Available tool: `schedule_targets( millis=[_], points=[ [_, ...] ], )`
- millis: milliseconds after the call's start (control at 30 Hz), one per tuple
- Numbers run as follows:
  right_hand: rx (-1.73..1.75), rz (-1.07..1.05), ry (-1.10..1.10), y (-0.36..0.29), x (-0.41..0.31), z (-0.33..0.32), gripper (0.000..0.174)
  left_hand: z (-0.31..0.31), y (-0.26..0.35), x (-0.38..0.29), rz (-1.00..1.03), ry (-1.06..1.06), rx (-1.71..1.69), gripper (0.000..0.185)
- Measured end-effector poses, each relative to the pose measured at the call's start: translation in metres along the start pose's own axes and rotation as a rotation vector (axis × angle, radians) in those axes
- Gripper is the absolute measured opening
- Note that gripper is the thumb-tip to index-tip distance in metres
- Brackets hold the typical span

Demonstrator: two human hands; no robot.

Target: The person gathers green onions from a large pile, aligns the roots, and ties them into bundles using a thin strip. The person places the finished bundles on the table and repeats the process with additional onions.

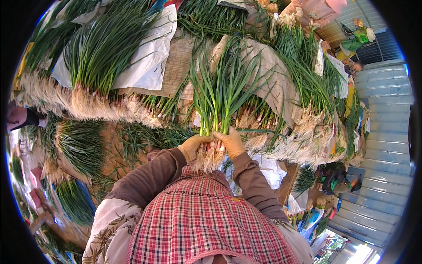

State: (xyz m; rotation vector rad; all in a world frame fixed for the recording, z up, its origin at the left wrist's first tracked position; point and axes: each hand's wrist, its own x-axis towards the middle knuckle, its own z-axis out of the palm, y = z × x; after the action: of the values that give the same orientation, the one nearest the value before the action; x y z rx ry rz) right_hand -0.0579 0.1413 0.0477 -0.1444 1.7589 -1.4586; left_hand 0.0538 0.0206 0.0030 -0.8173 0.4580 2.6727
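Both my hands, in pale tan gloves, grip a bunch of green garlic plants [214,112] in front of my checked apron. My left hand [194,147] closes around the stems on the left side, and my right hand [232,142] around those on the right. The long green leaves point away from me, over the piled bench. Pale stringy roots [209,160] hang below my fingers towards the apron. The thumbs lie on top near the middle; the fingers beneath are partly hidden.
Rooted plants line the bench, with a white sheet [153,49], a brown cloth [270,72] and a wooden board [179,66]. More bunches [80,145] lie on the floor at left. A co-worker in pink [313,13] is across the bench; another person [336,180] is at right.
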Motion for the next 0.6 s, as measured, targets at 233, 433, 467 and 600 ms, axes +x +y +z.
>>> schedule_targets(
  millis=[233, 433, 467, 600],
  points=[
    [-0.013, -0.065, 0.156, -0.047, -0.021, -0.028, 0.028, -0.003, 0.004, -0.008, 0.157, -0.012, -0.281, 0.023],
    [0.006, -0.214, 0.283, -0.041, -0.024, -0.072, 0.025, -0.03, 0.054, -0.034, 0.393, -0.464, -0.789, 0.028],
    [-0.087, -0.26, 0.335, -0.03, -0.02, -0.076, 0.025, -0.029, 0.062, -0.038, 0.345, -0.546, -0.788, 0.024],
    [-0.178, -0.224, 0.357, -0.003, -0.013, -0.058, 0.022, 0.005, 0.074, -0.037, 0.396, -0.255, -0.331, 0.032]
  ],
)
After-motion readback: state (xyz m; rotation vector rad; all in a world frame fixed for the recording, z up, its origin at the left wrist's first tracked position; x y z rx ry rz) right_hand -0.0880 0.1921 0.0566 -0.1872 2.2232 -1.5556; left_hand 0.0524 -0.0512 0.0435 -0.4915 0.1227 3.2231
